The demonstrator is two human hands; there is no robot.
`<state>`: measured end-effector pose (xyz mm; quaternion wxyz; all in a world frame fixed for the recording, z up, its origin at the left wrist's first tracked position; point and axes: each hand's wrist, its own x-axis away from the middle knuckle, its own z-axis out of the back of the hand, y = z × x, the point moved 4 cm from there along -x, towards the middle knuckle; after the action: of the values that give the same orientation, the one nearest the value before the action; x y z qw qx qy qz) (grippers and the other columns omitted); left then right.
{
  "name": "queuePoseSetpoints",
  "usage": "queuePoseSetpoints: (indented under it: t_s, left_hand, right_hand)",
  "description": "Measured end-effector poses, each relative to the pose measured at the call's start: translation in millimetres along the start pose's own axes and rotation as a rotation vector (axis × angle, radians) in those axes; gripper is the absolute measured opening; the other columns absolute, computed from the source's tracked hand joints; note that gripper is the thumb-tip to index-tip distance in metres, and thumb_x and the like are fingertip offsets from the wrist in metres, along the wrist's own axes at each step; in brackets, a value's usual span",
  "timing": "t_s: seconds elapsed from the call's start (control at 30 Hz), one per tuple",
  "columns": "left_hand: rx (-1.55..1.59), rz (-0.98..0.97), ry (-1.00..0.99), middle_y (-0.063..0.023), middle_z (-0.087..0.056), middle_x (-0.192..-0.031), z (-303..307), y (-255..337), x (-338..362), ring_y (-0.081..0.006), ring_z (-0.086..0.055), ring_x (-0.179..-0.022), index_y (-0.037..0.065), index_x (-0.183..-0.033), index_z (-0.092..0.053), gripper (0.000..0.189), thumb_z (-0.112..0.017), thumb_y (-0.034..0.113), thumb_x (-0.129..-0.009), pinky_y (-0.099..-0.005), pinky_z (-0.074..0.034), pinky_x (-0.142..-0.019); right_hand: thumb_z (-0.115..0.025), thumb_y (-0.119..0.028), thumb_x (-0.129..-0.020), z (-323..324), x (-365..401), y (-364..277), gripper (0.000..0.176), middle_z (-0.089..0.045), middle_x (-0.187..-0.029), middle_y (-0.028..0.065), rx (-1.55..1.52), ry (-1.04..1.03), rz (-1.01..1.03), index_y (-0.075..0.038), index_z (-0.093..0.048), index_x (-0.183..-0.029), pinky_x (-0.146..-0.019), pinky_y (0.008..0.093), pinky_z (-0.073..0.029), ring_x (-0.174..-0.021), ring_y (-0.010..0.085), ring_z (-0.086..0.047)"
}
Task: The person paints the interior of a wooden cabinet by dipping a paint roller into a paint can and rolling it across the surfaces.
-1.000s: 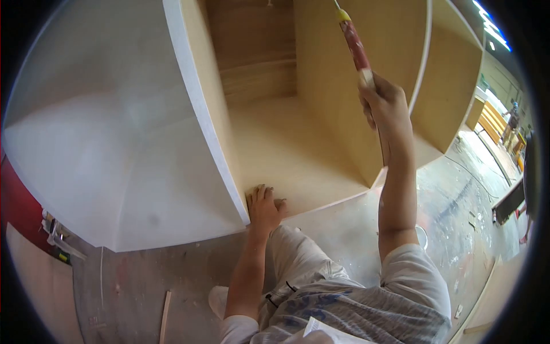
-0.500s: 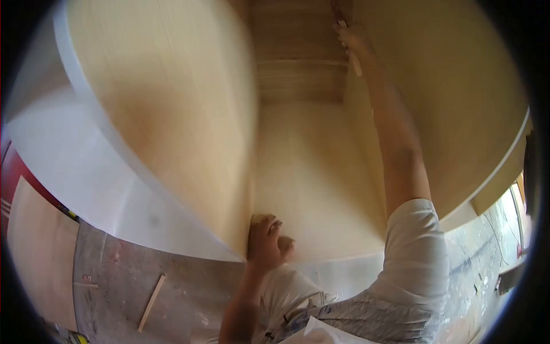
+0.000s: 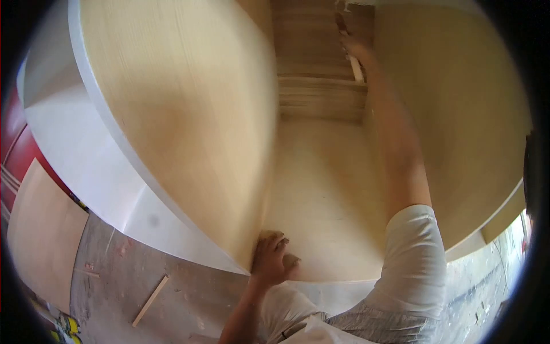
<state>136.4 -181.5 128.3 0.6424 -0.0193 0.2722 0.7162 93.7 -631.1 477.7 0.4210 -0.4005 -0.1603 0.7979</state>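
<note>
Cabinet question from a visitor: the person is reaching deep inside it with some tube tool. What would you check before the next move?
1. Left hand braced at the cabinet front bottom corner: ok, it rests there with its fingers curled.
2. Right hand has a grip on the tube tool: ok, though blurred.
3. Tool tip sits on a seam at the back wall: cannot tell, since blur hides the tip.
4. Right arm passes between the side walls: ok, it runs along the right-hand wall.
5. Wood strip on the floor is out of the way: ok, it lies off to the left, apart from the person.
6. Steady view of the work: not ok, the picture is smeared.
</note>
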Motion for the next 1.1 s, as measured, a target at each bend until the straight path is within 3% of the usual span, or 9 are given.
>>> queuePoseSetpoints:
  t_s: [0.17,0.23,0.37,0.43,0.67,0.8,0.87,0.97,1.1]
  left_hand:
    - [0.073,0.008,0.071,-0.0174,-0.053,-0.123,4.4,4.2,1.6,-0.0342,-0.045,-0.119,-0.002,-0.114,-0.058,0.057,-0.07,0.036,-0.073,-0.0474,-0.033,-0.103]
    - [0.064,-0.001,0.069,-0.0172,-0.052,-0.124,5.5,5.2,2.8,-0.0341,-0.045,-0.12,-0.002,-0.115,-0.058,0.057,-0.07,0.036,-0.074,-0.0473,-0.032,-0.103]
    - [0.029,-0.035,0.082,-0.0171,-0.05,-0.126,-4.1,2.2,-0.2,-0.0336,-0.042,-0.122,-0.001,-0.115,-0.058,0.057,-0.069,0.037,-0.074,-0.0479,-0.031,-0.104]
    - [0.028,-0.038,0.069,-0.0166,-0.051,-0.126,-7.4,2.0,-0.6,-0.033,-0.043,-0.122,0.0,-0.114,-0.059,0.057,-0.068,0.038,-0.073,-0.0473,-0.031,-0.105]
    - [0.101,-0.076,0.143,-0.0171,-0.051,-0.125,-24.2,-4.7,-9.3,-0.0356,-0.042,-0.121,-0.001,-0.113,-0.059,0.057,-0.065,0.041,-0.075,-0.0503,-0.028,-0.105]
    - [0.061,-0.105,0.16,-0.017,-0.052,-0.125,-23.9,0.8,-9.7,-0.0329,-0.043,-0.122,-0.001,-0.115,-0.06,0.057,-0.064,0.04,-0.075,-0.0487,-0.027,-0.108]
    - [0.06,-0.066,0.125,-0.0173,-0.05,-0.128,-24.1,0.0,-11.6,-0.0345,-0.042,-0.124,-0.001,-0.116,-0.059,0.058,-0.063,0.041,-0.076,-0.0498,-0.026,-0.108]
    - [0.047,-0.032,0.08,-0.0181,-0.049,-0.13,-24.4,2.3,-14.2,-0.0358,-0.041,-0.124,-0.001,-0.117,-0.059,0.058,-0.061,0.042,-0.077,-0.0498,-0.026,-0.108]
    - [0.041,-0.046,0.077,-0.0186,-0.048,-0.131,-22.5,1.9,-12.1,-0.0356,-0.04,-0.124,0.0,-0.118,-0.059,0.059,-0.06,0.044,-0.078,-0.0494,-0.025,-0.108]
  right_hand:
    - [-0.065,-0.023,-0.085,19.8,61.7,-27.4,0.031,-0.057,-0.068,0.0061,-0.192,0.065,-0.073,0.001,-0.062,-0.104,-0.05,0.031,-0.046,-0.055,0.015,-0.053]
    - [-0.065,-0.025,-0.083,34.4,115.8,-44.4,0.031,-0.066,-0.073,0.0132,-0.293,0.107,-0.047,0.002,-0.067,-0.097,-0.062,0.0325,-0.05,-0.067,0.0206,-0.063]
    - [-0.062,-0.02,-0.086,61.9,215.3,-67.6,0.025,-0.049,-0.057,0.0,-0.362,0.134,0.075,0.001,-0.062,-0.1,-0.044,0.0273,-0.037,-0.048,0.0082,-0.045]
    - [-0.062,-0.02,-0.085,84.1,284.8,-90.3,0.032,-0.048,-0.061,0.0007,-0.352,0.131,0.053,0.003,-0.062,-0.108,-0.052,0.0283,-0.04,-0.056,0.0091,-0.045]
    - [-0.061,-0.011,-0.088,126.1,459.9,-126.4,0.045,-0.045,-0.066,-0.0054,-0.579,0.267,0.032,0.003,-0.052,-0.129,-0.049,0.0194,-0.033,-0.055,0.0018,-0.04]
    - [-0.061,-0.007,-0.089,139.2,508.7,-143.2,0.049,-0.045,-0.066,-0.0063,-0.555,0.33,0.065,0.003,-0.047,-0.134,-0.049,0.0182,-0.032,-0.056,0.0006,-0.039]
    - [-0.061,-0.006,-0.089,142.5,520.1,-150.3,0.051,-0.045,-0.058,-0.0038,-0.561,0.36,0.141,0.005,-0.043,-0.135,-0.037,0.0194,-0.028,-0.043,0.0022,-0.037]
    - [-0.061,-0.008,-0.089,148.5,539.9,-150.6,0.052,-0.046,-0.065,-0.0063,-0.533,0.344,0.042,0.002,-0.043,-0.137,-0.047,0.0188,-0.032,-0.053,0.001,-0.04]
    - [-0.061,-0.007,-0.089,148.9,555.4,-161.1,0.052,-0.046,-0.064,-0.0062,-0.533,0.341,0.039,0.002,-0.043,-0.137,-0.047,0.0187,-0.032,-0.053,0.0012,-0.04]
